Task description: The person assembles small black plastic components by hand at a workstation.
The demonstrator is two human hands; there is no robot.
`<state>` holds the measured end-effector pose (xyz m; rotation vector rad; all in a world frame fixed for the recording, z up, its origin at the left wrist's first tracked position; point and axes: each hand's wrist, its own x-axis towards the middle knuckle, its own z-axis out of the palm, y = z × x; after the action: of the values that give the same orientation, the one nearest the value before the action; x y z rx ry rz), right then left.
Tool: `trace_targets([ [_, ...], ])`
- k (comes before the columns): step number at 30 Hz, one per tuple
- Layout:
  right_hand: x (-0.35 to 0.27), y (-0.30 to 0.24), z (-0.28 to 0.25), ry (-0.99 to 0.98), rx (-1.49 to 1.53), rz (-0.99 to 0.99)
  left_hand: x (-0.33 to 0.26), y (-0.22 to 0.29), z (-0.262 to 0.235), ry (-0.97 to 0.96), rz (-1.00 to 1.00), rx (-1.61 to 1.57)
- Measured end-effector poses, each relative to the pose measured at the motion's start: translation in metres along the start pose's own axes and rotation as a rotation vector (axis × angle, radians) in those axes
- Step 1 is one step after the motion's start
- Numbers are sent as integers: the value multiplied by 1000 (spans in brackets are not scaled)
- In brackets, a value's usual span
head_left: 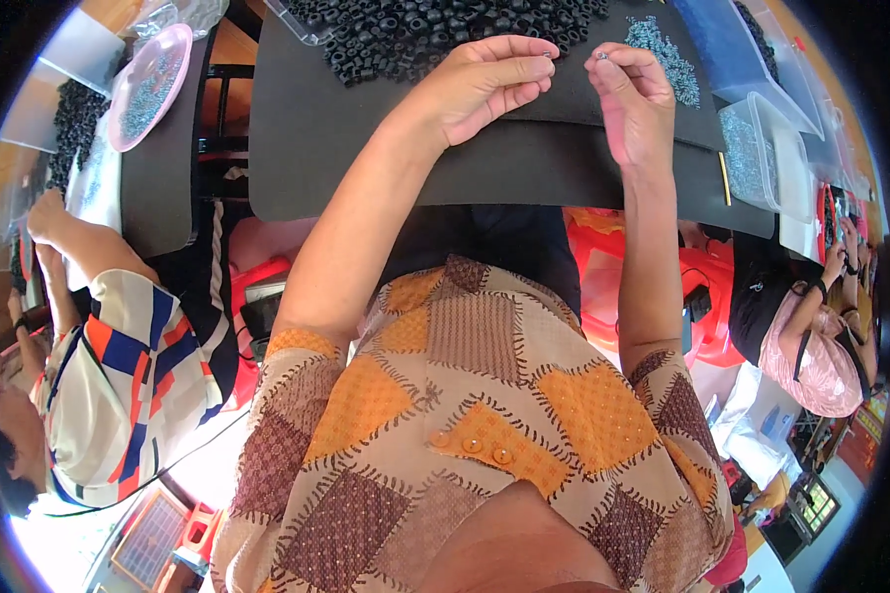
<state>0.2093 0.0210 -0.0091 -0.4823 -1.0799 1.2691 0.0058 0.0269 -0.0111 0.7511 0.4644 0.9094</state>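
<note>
The left hand (480, 89) pinches what looks like a tiny dark bit (548, 56) between thumb and forefinger, and the right hand (643, 104) grips a small silvery piece (602, 56) likewise; fingertip holds probably suit parts this small. Both are held above the table (356, 163), near each other but apart, perhaps for a clear view. Black pieces (435, 30) lie heaped beyond the left hand and blue-grey beads (670, 64) just beside the right, likely for easy reach; a clear tub (799, 148) stands farther right.
</note>
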Motion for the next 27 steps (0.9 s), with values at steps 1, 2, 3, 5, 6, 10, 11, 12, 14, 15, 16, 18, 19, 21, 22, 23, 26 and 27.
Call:
trace_targets([
  [1, 1, -4, -4, 41, -281, -9, 0, 0, 1, 22, 34, 31],
  [2, 3, -8, -10, 80, -556, -20, -1, 0, 2, 46, 71, 67],
  [3, 7, -12, -16, 120, -832, -36, 0, 0, 3, 45, 79, 74],
  [5, 14, -21, -33, 130, -994, -50, 1, -4, 4, 57, 112, 120],
  [6, 14, -28, -36, 116, -1178, -38, 0, -4, 5, 50, 124, 132],
  [10, 14, -41, -31, 31, -1473, -191, -1, -2, 9, 93, 120, 119],
  [11, 10, -42, -16, -3, -1465, -260, -2, 0, 9, 98, 133, 127],
  [12, 3, -42, -2, -61, -1341, -204, -3, 0, 10, 121, 130, 136],
  [14, -5, -33, 24, -160, -1081, -226, -2, -2, 11, 146, 159, 155],
  [15, -7, -29, 31, -212, -1036, -258, -1, -4, 10, 144, 165, 164],
  [16, -6, -24, 33, -211, -1031, -268, -2, -6, 9, 130, 180, 221],
  [18, -3, -15, 31, -234, -952, -424, -4, -2, 13, 121, 221, 328],
  [19, -4, -14, 30, -232, -948, -433, -4, 3, 12, 120, 224, 336],
  [21, -7, -14, 26, -126, -860, -280, -10, 25, 15, 135, 211, 648],
  [22, -7, -12, 21, -124, -857, -284, -9, 37, 8, 228, 339, 902],
  [23, -8, -11, 17, -89, -818, -239, -7, 50, 0, 329, 562, 1113],
  [26, -8, -5, 10, -62, -780, -198, 7, 76, -26, 450, 761, 1628],
  [27, -9, -4, 9, -65, -787, -200, 12, 75, -33, 390, 837, 1727],
])
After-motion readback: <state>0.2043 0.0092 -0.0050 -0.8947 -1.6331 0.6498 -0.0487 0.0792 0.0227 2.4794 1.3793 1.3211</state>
